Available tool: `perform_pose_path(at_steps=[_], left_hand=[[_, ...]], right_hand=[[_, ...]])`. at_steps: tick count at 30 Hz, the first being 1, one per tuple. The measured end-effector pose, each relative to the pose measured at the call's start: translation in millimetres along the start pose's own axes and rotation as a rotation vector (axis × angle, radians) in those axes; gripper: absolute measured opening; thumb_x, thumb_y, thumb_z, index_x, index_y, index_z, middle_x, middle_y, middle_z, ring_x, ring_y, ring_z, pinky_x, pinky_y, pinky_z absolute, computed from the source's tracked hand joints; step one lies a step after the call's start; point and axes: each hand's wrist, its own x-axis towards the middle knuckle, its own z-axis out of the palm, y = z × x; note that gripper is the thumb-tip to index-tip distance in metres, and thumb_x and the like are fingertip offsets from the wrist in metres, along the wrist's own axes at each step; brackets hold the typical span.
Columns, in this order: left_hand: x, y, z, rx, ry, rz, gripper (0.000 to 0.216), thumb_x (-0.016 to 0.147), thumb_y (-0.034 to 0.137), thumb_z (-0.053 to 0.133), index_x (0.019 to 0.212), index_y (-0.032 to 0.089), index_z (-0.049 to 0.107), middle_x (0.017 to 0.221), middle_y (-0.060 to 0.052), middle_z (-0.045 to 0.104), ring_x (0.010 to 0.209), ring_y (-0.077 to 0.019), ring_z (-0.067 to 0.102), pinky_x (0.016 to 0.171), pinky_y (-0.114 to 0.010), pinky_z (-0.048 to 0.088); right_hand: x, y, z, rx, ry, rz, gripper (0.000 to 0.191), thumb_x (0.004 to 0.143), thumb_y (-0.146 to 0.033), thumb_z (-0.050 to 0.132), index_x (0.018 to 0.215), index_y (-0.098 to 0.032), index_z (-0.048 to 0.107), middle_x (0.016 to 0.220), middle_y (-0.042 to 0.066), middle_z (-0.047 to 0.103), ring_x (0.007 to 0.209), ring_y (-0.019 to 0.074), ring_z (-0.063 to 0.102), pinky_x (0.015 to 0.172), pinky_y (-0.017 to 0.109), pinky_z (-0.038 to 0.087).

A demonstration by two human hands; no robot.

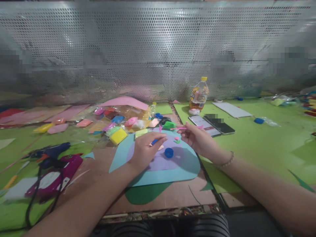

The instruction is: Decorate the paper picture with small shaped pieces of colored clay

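Observation:
My right hand (197, 140) is closed in a pinch around a thin pink stick-shaped tool (182, 127), held level above the paper. My left hand (145, 148) has its thumb and fingertips pressed together over the paper; anything between them is too small to make out. Below the hands lies a light blue paper shape (187, 168) with a lilac paper (158, 164) on it. A small round blue lid (169, 152) sits on the lilac paper. Little pink and green clay bits (177, 140) lie beside it. A green clay piece (169, 125) is just behind.
Several colourful clay packets, one yellow (118, 136), lie behind my left hand. A bottle (198, 95) and two phones (219, 124) stand or lie at back right. At left are a glue gun (53, 151), a magenta device (55, 177) and black cables. A perforated metal screen (158, 49) rises behind.

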Motion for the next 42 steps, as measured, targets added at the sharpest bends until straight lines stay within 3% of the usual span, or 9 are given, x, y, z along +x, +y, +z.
perform_pose_path(at_steps=[6, 12, 14, 20, 27, 37, 42], left_hand=[[2, -2, 0, -0.041, -0.019, -0.14, 0.01, 0.076, 0.028, 0.064, 0.073, 0.019, 0.069, 0.075, -0.002, 0.07, 0.069, -0.012, 0.063, 0.067, -0.023, 0.052], [4, 4, 7, -0.396, -0.021, -0.596, 0.017, 0.068, 0.032, 0.069, 0.076, 0.017, 0.066, 0.067, -0.001, 0.067, 0.067, -0.0144, 0.063, 0.057, -0.024, 0.053], [4, 6, 9, -0.485, -0.064, -0.655, 0.016, 0.066, 0.029, 0.07, 0.075, 0.017, 0.066, 0.065, -0.001, 0.067, 0.065, -0.013, 0.063, 0.057, -0.024, 0.052], [2, 6, 11, -0.576, -0.099, -0.697, 0.016, 0.064, 0.026, 0.072, 0.076, 0.016, 0.066, 0.065, -0.001, 0.068, 0.065, -0.0118, 0.063, 0.064, -0.024, 0.051], [3, 10, 8, -0.557, -0.105, -0.693, 0.014, 0.067, 0.027, 0.07, 0.076, 0.017, 0.067, 0.066, -0.001, 0.068, 0.066, -0.0124, 0.064, 0.065, -0.025, 0.052], [-1, 3, 8, -0.385, -0.143, -0.49, 0.012, 0.072, 0.028, 0.066, 0.079, 0.02, 0.069, 0.072, -0.001, 0.069, 0.069, -0.0138, 0.064, 0.066, -0.027, 0.054], [-2, 2, 8, -0.325, -0.15, -0.472, 0.011, 0.074, 0.03, 0.064, 0.074, 0.019, 0.067, 0.071, -0.002, 0.068, 0.069, -0.0141, 0.064, 0.064, -0.025, 0.053]], right_hand=[[10, -7, -11, 0.027, 0.08, -0.014, 0.02, 0.087, -0.026, 0.056, 0.079, -0.013, 0.07, 0.073, 0.004, 0.065, 0.059, 0.0056, 0.054, 0.058, 0.013, 0.051], [-3, 2, 4, -0.061, -0.063, -0.005, 0.022, 0.081, -0.034, 0.063, 0.083, -0.014, 0.07, 0.073, 0.003, 0.064, 0.061, 0.0065, 0.054, 0.058, 0.015, 0.05], [-6, 5, 6, -0.071, -0.125, -0.006, 0.024, 0.08, -0.037, 0.064, 0.085, -0.015, 0.071, 0.074, 0.003, 0.064, 0.062, 0.0067, 0.054, 0.06, 0.015, 0.05], [-5, 11, 3, -0.082, -0.224, -0.027, 0.024, 0.08, -0.038, 0.064, 0.088, -0.017, 0.071, 0.078, 0.003, 0.065, 0.066, 0.0067, 0.055, 0.065, 0.017, 0.049], [-5, 12, 4, -0.112, -0.251, -0.042, 0.023, 0.079, -0.037, 0.065, 0.086, -0.016, 0.072, 0.076, 0.004, 0.066, 0.065, 0.0076, 0.055, 0.063, 0.018, 0.048], [-9, 7, 8, -0.146, -0.191, 0.015, 0.025, 0.079, -0.038, 0.064, 0.084, -0.015, 0.072, 0.072, 0.004, 0.066, 0.061, 0.0079, 0.055, 0.059, 0.019, 0.048], [-8, 8, 7, -0.117, -0.163, 0.024, 0.024, 0.081, -0.037, 0.062, 0.084, -0.014, 0.071, 0.074, 0.004, 0.066, 0.061, 0.0073, 0.055, 0.06, 0.018, 0.049]])
